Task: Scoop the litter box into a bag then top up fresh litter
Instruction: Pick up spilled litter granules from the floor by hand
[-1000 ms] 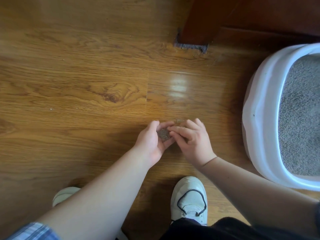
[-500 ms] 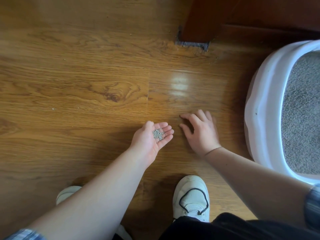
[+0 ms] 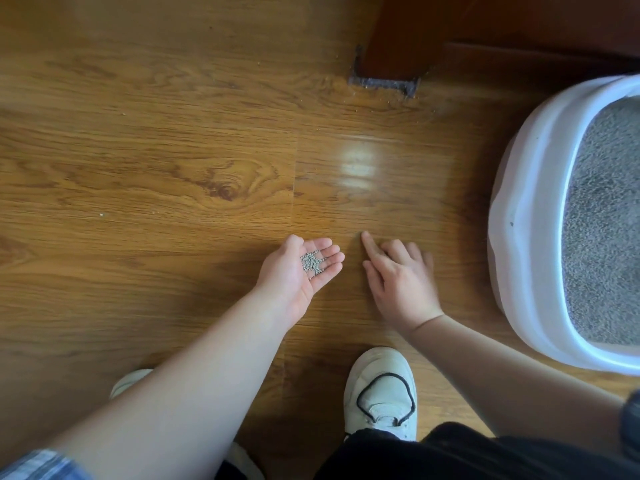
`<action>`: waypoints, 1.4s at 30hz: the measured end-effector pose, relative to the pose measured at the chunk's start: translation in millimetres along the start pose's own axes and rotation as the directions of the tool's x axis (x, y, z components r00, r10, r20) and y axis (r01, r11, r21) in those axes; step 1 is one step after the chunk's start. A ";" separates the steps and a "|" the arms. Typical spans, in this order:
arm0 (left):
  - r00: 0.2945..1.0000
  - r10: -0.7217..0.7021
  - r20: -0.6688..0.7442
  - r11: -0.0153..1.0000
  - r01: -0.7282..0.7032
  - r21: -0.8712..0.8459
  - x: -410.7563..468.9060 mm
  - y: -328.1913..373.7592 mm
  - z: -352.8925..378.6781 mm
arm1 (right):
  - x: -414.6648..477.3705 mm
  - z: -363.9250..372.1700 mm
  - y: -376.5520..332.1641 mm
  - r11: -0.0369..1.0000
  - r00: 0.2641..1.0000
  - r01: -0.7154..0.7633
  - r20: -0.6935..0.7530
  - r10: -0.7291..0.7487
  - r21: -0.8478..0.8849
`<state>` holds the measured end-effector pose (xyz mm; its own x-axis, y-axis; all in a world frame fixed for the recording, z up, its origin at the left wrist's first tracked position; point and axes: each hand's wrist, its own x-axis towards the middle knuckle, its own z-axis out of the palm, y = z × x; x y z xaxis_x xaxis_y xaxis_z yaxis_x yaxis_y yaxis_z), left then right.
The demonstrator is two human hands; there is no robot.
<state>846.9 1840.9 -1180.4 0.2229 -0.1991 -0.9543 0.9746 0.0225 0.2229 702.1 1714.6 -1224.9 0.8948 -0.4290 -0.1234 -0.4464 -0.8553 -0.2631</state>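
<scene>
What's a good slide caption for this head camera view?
Left hand cups grey litter granules while right hand touches the wood floor beside the litter box.

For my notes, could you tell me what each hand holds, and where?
The left hand carries loose litter grains on its upturned fingers; the right hand holds nothing.

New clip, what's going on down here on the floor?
A person crouches over a wooden floor beside a white litter box filled with grey litter. The left hand is held palm up and carries a small pile of litter grains. The right hand is palm down beside it, its index finger stretched out along the floor.
</scene>
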 end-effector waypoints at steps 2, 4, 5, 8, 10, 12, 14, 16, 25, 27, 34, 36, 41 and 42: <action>1.000 0.004 0.000 1.000 -0.004 -0.001 -0.7 0.5 -0.5 | 3.5 0.5 -2.0 0.999 1.000 0.004 -0.014 -0.003 0.034; 1.000 0.008 0.000 1.000 -0.008 -0.003 -1.1 1.4 -1.7 | 5.1 1.3 -0.8 0.996 0.999 0.004 -0.032 -0.001 0.095; 1.000 0.011 -0.001 1.000 -0.011 -0.001 -1.0 1.9 -2.4 | 5.9 1.6 1.4 0.993 0.999 -0.014 -0.042 0.019 0.121; 1.000 0.019 -0.006 1.000 -0.019 0.000 0.0 3.2 -5.0 | 9.8 1.4 8.6 0.990 0.995 -0.091 -0.036 0.096 0.103; 1.000 0.016 -0.011 1.000 -0.016 -0.005 0.5 3.1 -5.8 | 9.8 2.8 9.0 0.998 0.998 -0.047 -0.027 0.048 0.047; 1.000 0.012 -0.007 1.000 -0.012 -0.005 0.3 2.7 -5.0 | 7.8 4.9 6.1 0.999 1.000 0.011 -0.017 -0.011 0.043; 1.000 0.011 -0.005 1.000 -0.011 -0.003 -0.4 2.3 -4.2 | 7.1 5.6 4.1 0.997 0.999 0.040 -0.025 -0.038 0.071; 1.000 0.013 -0.005 1.000 -0.013 -0.004 -1.2 2.2 -4.4 | 8.6 5.5 6.0 0.992 0.998 0.029 -0.056 -0.022 0.126; 1.000 0.016 -0.014 1.000 -0.016 -0.003 -1.0 4.9 -2.9 | 18.5 4.0 9.5 0.991 0.996 0.083 -0.040 -0.079 0.103; 1.000 0.016 -0.014 1.000 -0.016 -0.007 -1.5 6.1 -2.7 | 18.5 4.4 11.3 0.983 0.996 0.065 -0.069 -0.054 0.169; 0.999 0.008 -0.049 1.000 -0.008 -0.006 -1.9 7.3 -4.3 | 39.6 0.6 6.8 0.983 1.000 0.009 -0.031 -0.003 0.186; 0.999 0.005 -0.053 1.000 -0.005 -0.005 -1.9 7.8 -3.9 | 44.4 2.5 7.1 0.983 0.999 0.041 -0.036 -0.035 0.177; 0.999 0.004 -0.051 1.000 -0.005 -0.008 1.2 7.9 -1.6 | 45.7 6.6 7.3 0.973 0.997 0.062 -0.062 -0.050 0.222; 0.999 0.004 -0.049 1.000 -0.005 -0.006 2.2 7.8 -1.3 | 46.2 6.9 7.2 0.973 0.997 0.062 -0.063 -0.049 0.223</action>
<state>855.0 1842.0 -1181.0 0.2279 -0.1508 -0.9619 0.9737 0.0288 0.2261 740.2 1690.7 -1239.1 0.9133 -0.4044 -0.0494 -0.3773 -0.7938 -0.4769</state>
